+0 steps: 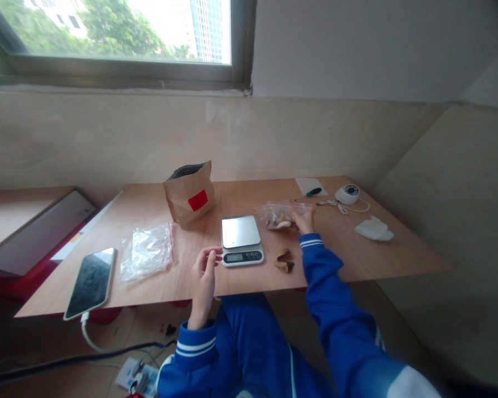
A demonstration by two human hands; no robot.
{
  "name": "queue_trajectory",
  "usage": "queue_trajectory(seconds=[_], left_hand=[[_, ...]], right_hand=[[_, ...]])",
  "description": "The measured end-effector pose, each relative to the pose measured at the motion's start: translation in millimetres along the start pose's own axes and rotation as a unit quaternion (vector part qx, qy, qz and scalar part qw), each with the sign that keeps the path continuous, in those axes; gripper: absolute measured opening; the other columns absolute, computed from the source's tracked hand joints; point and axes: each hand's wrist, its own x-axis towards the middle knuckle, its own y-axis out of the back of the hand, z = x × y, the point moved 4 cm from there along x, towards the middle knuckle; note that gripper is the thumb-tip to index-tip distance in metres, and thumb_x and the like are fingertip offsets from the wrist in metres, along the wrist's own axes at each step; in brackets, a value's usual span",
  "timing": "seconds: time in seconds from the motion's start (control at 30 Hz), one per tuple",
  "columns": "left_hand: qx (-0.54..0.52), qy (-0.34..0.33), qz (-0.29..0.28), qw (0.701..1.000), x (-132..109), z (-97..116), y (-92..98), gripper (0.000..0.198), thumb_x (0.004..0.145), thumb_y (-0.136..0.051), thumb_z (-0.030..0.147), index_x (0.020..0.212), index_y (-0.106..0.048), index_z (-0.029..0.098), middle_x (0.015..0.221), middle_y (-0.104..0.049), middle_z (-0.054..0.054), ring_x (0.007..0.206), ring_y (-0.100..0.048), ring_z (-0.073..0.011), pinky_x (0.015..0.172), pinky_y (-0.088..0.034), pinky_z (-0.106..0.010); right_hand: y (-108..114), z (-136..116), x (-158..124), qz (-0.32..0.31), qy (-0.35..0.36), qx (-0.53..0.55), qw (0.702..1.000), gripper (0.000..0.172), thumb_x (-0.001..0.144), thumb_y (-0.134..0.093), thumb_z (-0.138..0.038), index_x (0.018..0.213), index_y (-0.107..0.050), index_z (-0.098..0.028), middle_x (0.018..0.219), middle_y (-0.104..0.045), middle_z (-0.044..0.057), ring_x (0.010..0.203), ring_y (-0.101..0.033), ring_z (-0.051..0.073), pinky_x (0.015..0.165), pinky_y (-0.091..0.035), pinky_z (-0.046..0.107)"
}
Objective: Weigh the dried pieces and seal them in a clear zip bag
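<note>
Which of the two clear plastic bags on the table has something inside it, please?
The clear bag right of the scale, under the right hand, holds brownish pieces; the left bag looks empty.

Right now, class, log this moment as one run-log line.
left hand: open, beside kitchen scale | right hand: on clear zip bag of pieces | loose pieces: on table | paper bag: upright, open

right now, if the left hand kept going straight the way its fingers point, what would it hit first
Most likely the digital scale: the left hand sits just beside its display edge, fingers curled toward it. Depth is unclear, so it may pass slightly in front.
</note>
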Motion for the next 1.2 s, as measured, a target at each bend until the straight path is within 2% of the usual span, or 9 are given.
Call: queue_trajectory(seconds=[0.17, 0.33, 0.5, 0.7, 0.8, 0.87, 0.93, 1.0, 1.2], left_hand=[[0.014, 0.019, 0.019, 1.0, 0.8, -8.0, 14.2, 0.03, 0.084, -0.052, 0.045, 0.087, -0.063, 0.017, 0.088, -0.067, -0.006, 0.075, -0.06, -0.0157, 0.069, -0.047, -0.028], [0.024, 0.042, 0.023, 0.999, 3.5, -19.7, 24.6, 0.034, 0.082, -0.052, 0.047, 0.088, -0.063, 0.016, 0.09, -0.067, -0.007, 0.074, -0.061, -0.0165, 0.068, -0.047, -0.029], [0.034, 0.05, 0.023, 0.998, 5.9, -24.6, 27.0, 0.036, 0.08, -0.052, 0.05, 0.088, -0.063, 0.016, 0.089, -0.067, -0.008, 0.073, -0.061, -0.0173, 0.067, -0.048, -0.029], [0.053, 0.05, 0.02, 0.997, 7.3, -31.0, 31.9, 0.037, 0.081, -0.051, 0.051, 0.088, -0.063, 0.016, 0.088, -0.067, -0.008, 0.073, -0.06, -0.0179, 0.066, -0.048, -0.03], [0.054, 0.051, 0.028, 0.997, 7.9, -36.2, 38.1, 0.038, 0.081, -0.051, 0.051, 0.09, -0.063, 0.016, 0.089, -0.066, -0.008, 0.076, -0.06, -0.0187, 0.067, -0.048, -0.03], [0.054, 0.054, 0.031, 0.997, 8.4, -39.4, 42.5, 0.038, 0.081, -0.051, 0.051, 0.091, -0.063, 0.016, 0.091, -0.066, -0.008, 0.076, -0.06, -0.0188, 0.067, -0.047, -0.03], [0.058, 0.057, 0.034, 0.996, 9.5, -42.1, 46.6, 0.039, 0.081, -0.051, 0.052, 0.092, -0.063, 0.016, 0.092, -0.066, -0.008, 0.076, -0.06, -0.0186, 0.067, -0.047, -0.031], [0.062, 0.059, 0.038, 0.996, 11.6, -44.3, 50.4, 0.041, 0.081, -0.052, 0.053, 0.092, -0.063, 0.016, 0.093, -0.066, -0.009, 0.075, -0.061, -0.0184, 0.067, -0.047, -0.03], [0.076, 0.048, 0.063, 0.994, 19.0, -45.1, 61.2, 0.043, 0.079, -0.051, 0.055, 0.092, -0.062, 0.016, 0.095, -0.066, -0.009, 0.076, -0.061, -0.0185, 0.067, -0.048, -0.03]], right_hand=[[9.4, -18.9, -21.8, 0.106, 0.103, -0.201, 0.968, 0.09, 0.063, -0.066, -0.062, 0.129, -0.036, -0.008, 0.133, -0.039, 0.028, 0.124, -0.036, 0.043, 0.095, -0.034, 0.062], [10.6, -10.7, -51.4, 0.022, 0.195, -0.263, 0.945, 0.076, 0.075, -0.055, -0.062, 0.13, -0.037, -0.013, 0.135, -0.036, 0.025, 0.125, -0.035, 0.04, 0.093, -0.037, 0.057], [-20.4, -0.4, -43.3, -0.056, 0.153, -0.337, 0.927, 0.064, 0.081, -0.051, -0.052, 0.128, -0.042, -0.009, 0.14, -0.033, 0.026, 0.122, -0.039, 0.041, 0.094, -0.037, 0.057], [-51.9, -9.0, -19.2, -0.071, 0.053, -0.336, 0.938, 0.069, 0.084, -0.045, -0.054, 0.133, -0.038, -0.007, 0.145, -0.026, 0.028, 0.13, -0.03, 0.043, 0.098, -0.031, 0.063], [-35.0, -19.9, -25.0, -0.071, 0.121, -0.298, 0.944, 0.064, 0.086, -0.041, -0.057, 0.132, -0.04, -0.014, 0.144, -0.03, 0.024, 0.131, -0.031, 0.04, 0.099, -0.029, 0.063], [-17.0, -24.5, -43.9, -0.16, 0.217, -0.277, 0.922, 0.055, 0.088, -0.04, -0.056, 0.128, -0.046, -0.02, 0.139, -0.038, 0.019, 0.13, -0.036, 0.035, 0.102, -0.031, 0.059], [-0.7, -19.3, -76.2, -0.355, 0.292, -0.268, 0.847, 0.046, 0.088, -0.043, -0.053, 0.124, -0.052, -0.026, 0.137, -0.042, 0.012, 0.132, -0.036, 0.028, 0.108, -0.031, 0.05], [19.3, -6.3, -105.6, -0.46, 0.312, -0.283, 0.782, 0.054, 0.083, -0.055, -0.053, 0.132, -0.048, -0.031, 0.146, -0.034, 0.01, 0.136, -0.032, 0.028, 0.108, -0.033, 0.047], [45.1, 26.5, -127.2, -0.376, 0.337, -0.29, 0.813, 0.03, 0.091, -0.047, -0.033, 0.116, -0.061, -0.024, 0.129, -0.052, 0.012, 0.122, -0.049, 0.027, 0.104, -0.041, 0.047]])
